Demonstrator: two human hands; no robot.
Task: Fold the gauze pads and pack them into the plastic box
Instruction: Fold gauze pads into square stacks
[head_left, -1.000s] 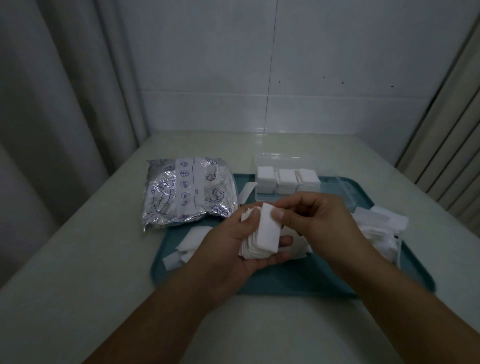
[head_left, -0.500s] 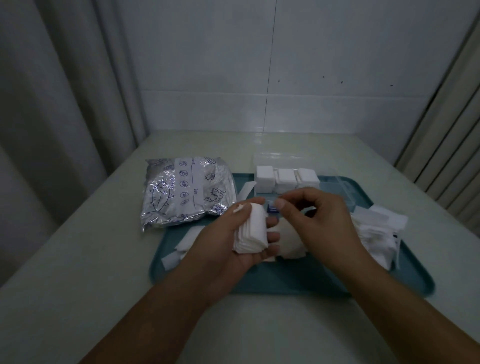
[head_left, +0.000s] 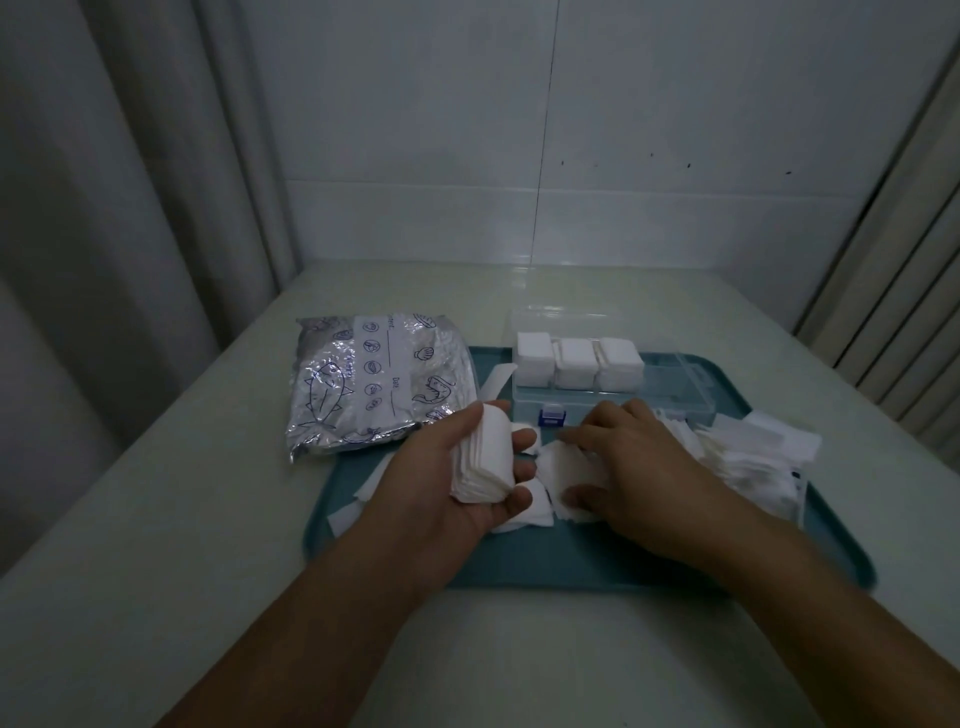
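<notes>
My left hand (head_left: 441, 483) grips a thick stack of folded white gauze pads (head_left: 485, 462) above the teal tray (head_left: 571, 566). My right hand (head_left: 639, 462) lies palm down on loose flat gauze pads (head_left: 558, 467) on the tray, its fingers spread over one pad. Behind the hands stands the clear plastic box (head_left: 670, 384) with a blue latch; three stacks of folded pads (head_left: 576, 361) fill its left part. A heap of unfolded gauze (head_left: 748, 457) lies on the tray's right side.
A silver foil bag (head_left: 374, 384) with blue drawings lies at the tray's left, partly on the pale table (head_left: 156, 545). More loose pads (head_left: 363, 493) sit at the tray's left edge. Tiled wall behind, curtains on both sides.
My right hand let go of the pad it laid on the stack and dropped down onto the loose pads on the tray. My left hand kept the stack, lowering slightly.
</notes>
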